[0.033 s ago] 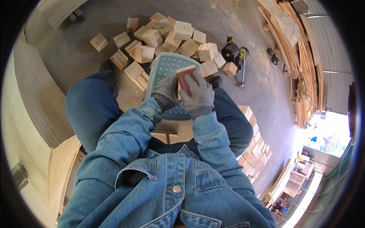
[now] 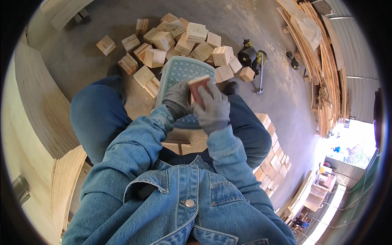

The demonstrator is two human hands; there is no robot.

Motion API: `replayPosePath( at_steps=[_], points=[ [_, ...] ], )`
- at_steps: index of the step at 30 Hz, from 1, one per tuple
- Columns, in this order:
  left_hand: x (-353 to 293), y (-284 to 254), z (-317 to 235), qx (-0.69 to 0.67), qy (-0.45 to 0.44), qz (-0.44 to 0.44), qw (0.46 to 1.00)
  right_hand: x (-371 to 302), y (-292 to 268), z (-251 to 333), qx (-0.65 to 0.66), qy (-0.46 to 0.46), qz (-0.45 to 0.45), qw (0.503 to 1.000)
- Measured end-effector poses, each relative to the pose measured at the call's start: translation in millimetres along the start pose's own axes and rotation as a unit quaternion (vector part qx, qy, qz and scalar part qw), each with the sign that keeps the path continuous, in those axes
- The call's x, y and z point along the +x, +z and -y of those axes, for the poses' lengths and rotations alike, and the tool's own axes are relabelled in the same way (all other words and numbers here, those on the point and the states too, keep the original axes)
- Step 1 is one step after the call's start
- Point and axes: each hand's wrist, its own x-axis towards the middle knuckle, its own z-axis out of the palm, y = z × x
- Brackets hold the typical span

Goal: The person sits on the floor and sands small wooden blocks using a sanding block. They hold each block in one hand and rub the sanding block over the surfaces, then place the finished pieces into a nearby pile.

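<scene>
In front of me is a small wooden block [image 2: 199,90] with a pale edge and a flat reddish-brown face that looks like sandpaper. My left hand [image 2: 178,98], in a grey glove, is closed on the block's left side. My right hand [image 2: 214,107], gloved too, lies over the reddish-brown face with fingers bent and pressed to it. Whether that face is a separate sheet cannot be made out. Both hands are above a pale blue-green plastic stool [image 2: 169,73] with a patterned top, between my knees.
A heap of wooden blocks [image 2: 163,41] lies on the floor beyond the stool. Yellow-and-black power tools [image 2: 250,57] sit right of it. More blocks [image 2: 274,161] are stacked by my right knee. Stacked curved plywood [image 2: 41,94] stands at left; long boards [image 2: 326,61] lean at far right.
My right hand has shifted slightly, its wrist moving a little down, and the reddish-brown face has moved a little lower with it. The left hand stays in nearly the same place.
</scene>
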Motion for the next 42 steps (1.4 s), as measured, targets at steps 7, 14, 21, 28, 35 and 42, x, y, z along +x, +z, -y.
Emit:
replayPosePath(
  at_steps=[7, 14, 21, 28, 35, 42],
  points=[
    [-1, -8, -18, 0.114, -0.061, 0.007, 0.992, -87, -9, -3, 0.018, -0.038, 0.007, 0.999],
    [0, -8, -13, 0.07, -0.04, 0.017, 0.997, -31, -12, 5, -0.013, -0.014, 0.024, 1.0],
    [3, 7, 6, 0.046, -0.032, -0.003, 0.998, 65, -7, 3, -0.025, 0.086, 0.042, 0.995],
    [-2, -2, -2, 0.082, -0.021, -0.008, 0.996, -1, -1, -3, -0.014, 0.018, 0.005, 1.0],
    [-4, 0, -2, 0.142, -0.042, -0.011, 0.989, -83, -9, 0, 0.006, -0.014, 0.008, 1.0],
    [-1, -7, -8, 0.102, -0.057, 0.015, 0.993, -12, -2, 2, -0.03, -0.013, -0.023, 0.999]
  ],
)
